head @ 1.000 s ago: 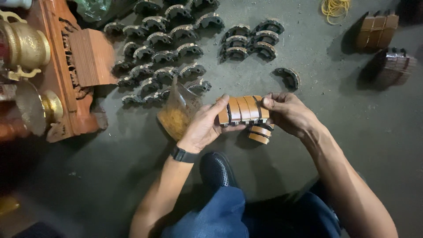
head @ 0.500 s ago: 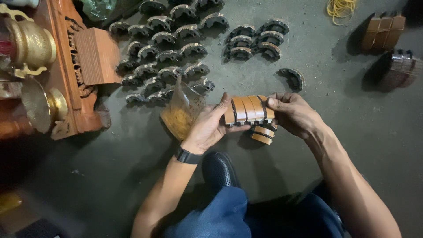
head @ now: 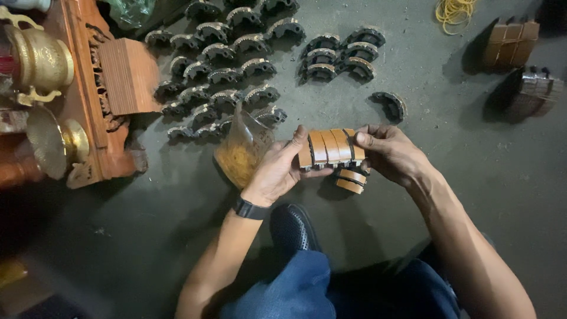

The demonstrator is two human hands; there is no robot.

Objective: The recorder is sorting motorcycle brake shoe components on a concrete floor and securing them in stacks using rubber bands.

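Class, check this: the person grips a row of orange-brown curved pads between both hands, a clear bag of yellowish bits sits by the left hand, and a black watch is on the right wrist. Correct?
Not quite. The head view shows the black watch on the left wrist, not the right. The rest holds: left hand and right hand grip the row of pads, and the clear bag sits by the left hand.
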